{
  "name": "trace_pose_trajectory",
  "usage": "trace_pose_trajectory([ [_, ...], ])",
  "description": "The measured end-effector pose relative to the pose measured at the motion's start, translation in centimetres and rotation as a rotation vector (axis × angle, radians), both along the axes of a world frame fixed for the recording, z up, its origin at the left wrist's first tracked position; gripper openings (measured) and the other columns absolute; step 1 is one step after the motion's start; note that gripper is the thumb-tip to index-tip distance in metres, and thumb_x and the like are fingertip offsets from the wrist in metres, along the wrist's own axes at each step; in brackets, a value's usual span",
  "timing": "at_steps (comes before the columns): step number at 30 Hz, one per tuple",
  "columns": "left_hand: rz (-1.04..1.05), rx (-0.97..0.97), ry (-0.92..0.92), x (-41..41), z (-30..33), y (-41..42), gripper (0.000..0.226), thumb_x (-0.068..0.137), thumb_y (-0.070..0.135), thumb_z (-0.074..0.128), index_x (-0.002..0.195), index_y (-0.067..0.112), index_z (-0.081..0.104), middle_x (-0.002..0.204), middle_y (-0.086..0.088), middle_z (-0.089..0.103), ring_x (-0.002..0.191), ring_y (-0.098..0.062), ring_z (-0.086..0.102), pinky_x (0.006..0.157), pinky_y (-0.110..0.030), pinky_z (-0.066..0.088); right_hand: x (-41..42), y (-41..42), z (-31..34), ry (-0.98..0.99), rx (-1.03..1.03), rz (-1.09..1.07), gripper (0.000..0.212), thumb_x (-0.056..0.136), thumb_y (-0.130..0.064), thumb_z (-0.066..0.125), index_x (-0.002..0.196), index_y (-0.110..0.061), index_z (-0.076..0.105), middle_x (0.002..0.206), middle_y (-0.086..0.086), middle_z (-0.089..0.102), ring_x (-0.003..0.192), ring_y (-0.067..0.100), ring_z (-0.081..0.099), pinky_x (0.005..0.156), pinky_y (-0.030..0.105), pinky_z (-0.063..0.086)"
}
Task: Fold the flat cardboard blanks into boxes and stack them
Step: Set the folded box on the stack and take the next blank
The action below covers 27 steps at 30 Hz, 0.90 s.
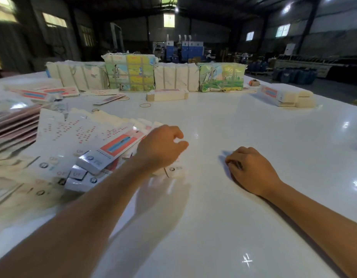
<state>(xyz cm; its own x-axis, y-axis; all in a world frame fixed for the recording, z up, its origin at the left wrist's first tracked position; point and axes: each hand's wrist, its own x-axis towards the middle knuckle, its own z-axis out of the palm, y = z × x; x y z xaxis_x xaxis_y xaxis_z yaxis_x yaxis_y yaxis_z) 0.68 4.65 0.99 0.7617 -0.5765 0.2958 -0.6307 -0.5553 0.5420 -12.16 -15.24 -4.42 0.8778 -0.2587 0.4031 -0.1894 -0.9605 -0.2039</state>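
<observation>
A fanned pile of flat white cardboard blanks (77, 137) with red dots and red-blue panels lies on the left of the white table (233, 121). My left hand (162, 147) hovers over the pile's right edge, fingers loosely curled, thumb apart from them, holding nothing. One blank's end (174, 171) shows just below that hand. My right hand (251, 169) rests on the bare table to the right, its fingers curled under and gripping nothing. A folded box (167, 94) lies at the middle back, and stacked folded boxes (286, 96) sit at the far right.
Strapped bundles of blanks (131, 72) line the table's far edge. Rubber bands (145, 105) lie loose near the middle back. More flat blanks (43, 93) and pinkish sheets (15, 121) crowd the left side. A dim warehouse lies beyond.
</observation>
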Motion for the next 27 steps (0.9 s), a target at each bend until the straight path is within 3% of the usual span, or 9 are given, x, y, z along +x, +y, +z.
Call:
trace_pose_trajectory([
  [2,0.184,0.199,-0.032,2.9,2.2,1.4,0.040,0.085,0.046,0.059,0.119,0.024,0.056,0.114,0.000,0.056,0.093,-0.017,0.057,0.085,-0.038,0.050,0.0,0.0,0.0,0.000,0.009,-0.002,0.022,0.092,-0.015,0.051,0.076,-0.010,0.065,0.096,0.009,0.063,0.089,0.030,0.054,0.077,0.038,0.044],
  [5,0.432,0.610,-0.092,6.8,3.5,4.1,0.072,0.075,0.067,0.059,0.124,0.015,0.051,0.129,-0.013,0.045,0.118,-0.032,0.040,0.094,-0.044,0.040,0.0,0.0,0.1,-0.010,0.016,0.016,0.024,0.092,-0.015,0.052,0.072,-0.011,0.065,0.098,0.008,0.065,0.090,0.031,0.055,0.075,0.037,0.045],
  [7,0.492,0.816,-0.029,8.2,3.0,6.0,0.087,0.065,0.077,0.060,0.124,0.014,0.049,0.130,-0.016,0.041,0.119,-0.033,0.036,0.097,-0.044,0.038,-0.1,0.2,0.2,-0.017,0.025,0.016,0.022,0.091,-0.014,0.052,0.076,-0.010,0.067,0.095,0.008,0.064,0.090,0.031,0.055,0.073,0.036,0.045],
  [9,0.503,0.898,0.014,9.0,2.1,7.1,0.095,0.058,0.079,0.063,0.125,0.015,0.047,0.119,-0.014,0.043,0.108,-0.028,0.039,0.091,-0.041,0.039,-0.2,0.3,0.3,-0.014,0.024,0.012,0.020,0.091,-0.012,0.052,0.079,-0.010,0.069,0.095,0.008,0.063,0.090,0.031,0.054,0.074,0.037,0.044],
  [12,0.506,0.809,0.064,9.6,1.8,7.2,0.098,0.056,0.070,0.073,0.125,0.010,0.037,0.106,-0.011,0.050,0.091,-0.024,0.042,0.079,-0.036,0.036,-0.2,0.5,0.4,-0.015,0.034,0.014,0.019,0.090,-0.011,0.053,0.080,-0.009,0.069,0.096,0.008,0.063,0.091,0.032,0.054,0.074,0.038,0.044],
  [17,0.519,0.604,0.114,9.5,2.2,6.0,0.090,0.060,0.048,0.082,0.125,0.010,0.033,0.099,-0.013,0.053,0.085,-0.026,0.057,0.074,-0.039,0.052,-0.2,0.5,0.3,-0.023,0.046,0.009,0.019,0.090,-0.011,0.053,0.080,-0.007,0.068,0.095,0.009,0.064,0.091,0.032,0.054,0.075,0.039,0.044],
  [20,0.459,0.470,0.084,8.3,4.1,5.6,0.102,0.052,0.067,0.077,0.128,0.010,0.037,0.105,-0.012,0.051,0.080,-0.025,0.056,0.065,-0.035,0.049,-0.1,0.4,0.2,-0.010,0.042,0.004,0.021,0.092,-0.013,0.051,0.081,-0.005,0.068,0.095,0.010,0.063,0.091,0.031,0.053,0.078,0.039,0.044],
  [23,0.220,0.329,0.153,5.6,5.5,4.0,0.113,0.038,0.085,0.064,0.127,0.018,0.044,0.114,-0.008,0.057,0.089,-0.026,0.060,0.080,-0.041,0.052,0.1,0.3,0.2,-0.006,0.042,0.004,0.021,0.091,-0.014,0.051,0.078,-0.007,0.067,0.095,0.009,0.063,0.091,0.031,0.053,0.078,0.038,0.045],
  [27,-0.076,0.254,0.163,0.9,2.4,1.2,0.101,0.042,0.081,0.065,0.127,0.031,0.042,0.110,0.006,0.055,0.079,-0.009,0.058,0.063,-0.026,0.048,0.0,0.2,0.2,-0.011,0.049,-0.003,0.020,0.090,-0.014,0.052,0.080,-0.006,0.068,0.095,0.009,0.063,0.091,0.032,0.053,0.077,0.038,0.044],
])
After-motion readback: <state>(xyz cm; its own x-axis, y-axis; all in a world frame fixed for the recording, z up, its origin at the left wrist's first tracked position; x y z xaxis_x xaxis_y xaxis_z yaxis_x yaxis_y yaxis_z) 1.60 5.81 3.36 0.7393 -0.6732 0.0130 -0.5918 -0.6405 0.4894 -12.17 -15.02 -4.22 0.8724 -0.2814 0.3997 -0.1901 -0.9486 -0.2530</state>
